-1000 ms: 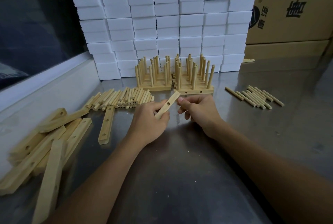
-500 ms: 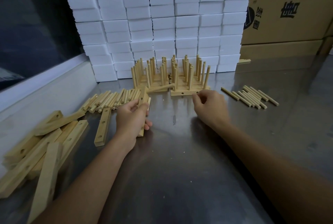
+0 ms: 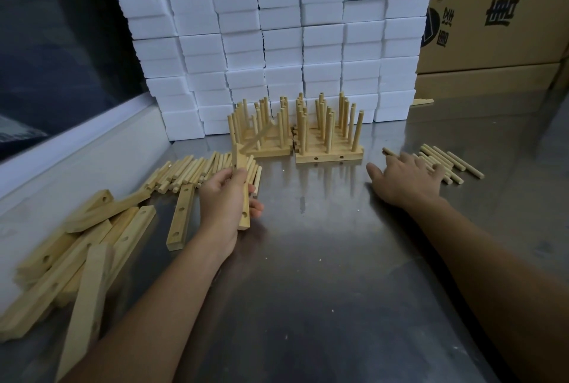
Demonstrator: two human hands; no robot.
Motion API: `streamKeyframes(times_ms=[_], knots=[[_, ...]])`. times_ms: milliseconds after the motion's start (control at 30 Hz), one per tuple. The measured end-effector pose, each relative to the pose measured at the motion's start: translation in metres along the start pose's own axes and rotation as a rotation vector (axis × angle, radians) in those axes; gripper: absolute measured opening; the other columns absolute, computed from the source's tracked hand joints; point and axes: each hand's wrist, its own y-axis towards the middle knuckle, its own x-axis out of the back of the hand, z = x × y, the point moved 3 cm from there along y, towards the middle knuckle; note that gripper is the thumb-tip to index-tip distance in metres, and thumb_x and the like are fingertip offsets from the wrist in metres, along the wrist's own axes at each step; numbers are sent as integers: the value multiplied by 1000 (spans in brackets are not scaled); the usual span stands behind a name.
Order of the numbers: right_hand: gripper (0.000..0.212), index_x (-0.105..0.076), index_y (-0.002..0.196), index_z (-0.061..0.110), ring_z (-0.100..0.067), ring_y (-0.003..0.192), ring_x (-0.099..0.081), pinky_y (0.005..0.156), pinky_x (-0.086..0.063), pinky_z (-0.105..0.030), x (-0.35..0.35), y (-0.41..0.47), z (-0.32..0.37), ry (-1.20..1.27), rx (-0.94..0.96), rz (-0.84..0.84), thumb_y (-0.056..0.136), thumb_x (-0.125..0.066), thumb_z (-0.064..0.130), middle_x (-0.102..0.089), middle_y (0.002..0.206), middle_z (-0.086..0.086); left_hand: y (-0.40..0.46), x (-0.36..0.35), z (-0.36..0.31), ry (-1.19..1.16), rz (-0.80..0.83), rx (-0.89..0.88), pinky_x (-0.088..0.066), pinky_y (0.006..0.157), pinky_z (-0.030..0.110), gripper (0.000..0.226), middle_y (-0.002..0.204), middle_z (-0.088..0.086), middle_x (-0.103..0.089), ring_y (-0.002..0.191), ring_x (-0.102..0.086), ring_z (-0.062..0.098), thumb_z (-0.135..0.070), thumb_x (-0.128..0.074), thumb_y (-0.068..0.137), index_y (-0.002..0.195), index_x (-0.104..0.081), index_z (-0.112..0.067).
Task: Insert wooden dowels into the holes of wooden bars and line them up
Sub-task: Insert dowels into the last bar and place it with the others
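Note:
My left hand (image 3: 226,197) grips a wooden bar (image 3: 244,211) held on end, its lower tip on the steel table, one hole visible near the bottom. A dowel sticks out sideways from the bar's top, blurred. My right hand (image 3: 406,177) lies flat with fingers spread, reaching onto the loose dowels at the right (image 3: 446,161). Two blocks of finished bars with upright dowels (image 3: 328,139) stand side by side at the back. Another heap of dowels (image 3: 191,171) lies just beyond my left hand.
A pile of empty bars (image 3: 77,253) lies at the left edge, with one single bar (image 3: 181,216) beside my left wrist. Stacked white foam blocks (image 3: 277,37) form a wall behind, and cardboard boxes (image 3: 498,13) stand at the back right.
My right hand let go of the bar and swept right onto the loose dowels. My left hand drew the bar down and turned it on end.

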Motion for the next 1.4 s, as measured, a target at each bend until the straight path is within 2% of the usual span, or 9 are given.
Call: streamKeyframes(times_ms=[200, 333, 433, 533, 633, 867, 1000, 1233, 1400], knots=[[53, -64, 117, 8, -36, 129, -44, 111, -21, -58, 1, 5, -4, 27, -71, -122, 100, -36, 49, -53, 133, -16, -2, 0, -2, 8, -4, 6, -46, 38, 24, 10, 75, 10, -62, 43, -58, 17, -19, -58, 98, 93, -65, -16], [28, -67, 93, 9, -34, 100, -58, 106, -33, -53, 3, 7, -9, 102, -81, -207, 96, -55, 35, -64, 95, -11, -2, 0, -2, 21, -5, -6, -45, 38, 23, 9, 74, 8, -63, 43, -59, 17, -20, -59, 98, 92, -65, -18], [26, -67, 86, 10, -32, 81, -62, 87, -51, -46, 4, 6, -11, 174, -96, -242, 92, -64, 34, -64, 81, -10, -1, 1, -1, 31, -13, -13, -45, 37, 24, 10, 74, 8, -63, 42, -58, 18, -21, -58, 98, 92, -65, -18], [31, -63, 92, 7, -32, 82, -62, 73, -52, -39, 3, 4, -10, 189, -89, -243, 92, -65, 38, -65, 88, -11, 0, 0, -1, 67, -6, -47, -45, 37, 26, 12, 78, 10, -63, 42, -57, 21, -27, -54, 100, 97, -64, -21], [22, -63, 101, 6, -29, 83, -59, 69, -50, -38, 1, 4, -4, 173, -35, -178, 94, -63, 27, -63, 95, -11, -2, -2, -2, 103, 24, -89, -42, 35, 25, 13, 76, 9, -64, 39, -55, 21, -32, -51, 101, 92, -58, -37], [25, -57, 115, 5, -28, 99, -52, 83, -47, -37, -4, -3, 17, 209, 149, -92, 93, -64, 13, -51, 116, -16, -3, -1, -1, 93, 65, -37, -27, 33, 21, 31, 74, 13, -60, 35, -47, 20, -6, -48, 91, 83, -55, -36], [20, -49, 117, 9, -28, 89, -58, 84, -52, -50, -3, -13, 28, 377, 187, -92, 97, -52, 13, -59, 101, -11, -2, -3, 0, 89, 81, -33, -30, 32, 23, 15, 77, 16, -61, 38, -51, 22, -2, -49, 88, 87, -60, -13], [32, -53, 103, 19, -21, 71, -61, 66, -55, -42, 6, -32, 35, 489, 303, -331, 104, -39, 48, -63, 78, 1, -10, -16, -3, 47, 179, 6, -31, 32, 20, 13, 95, 3, -73, 46, -63, 24, -20, -46, 102, 111, -56, -18], [33, -59, 99, 15, -22, 65, -61, 63, -55, -42, 7, -31, 32, 630, 275, -383, 102, -47, 46, -63, 71, -1, -15, -24, -1, -9, 237, 56, -22, 31, 17, 19, 75, 7, -66, 38, -46, 16, -24, -43, 105, 120, -53, -21]])
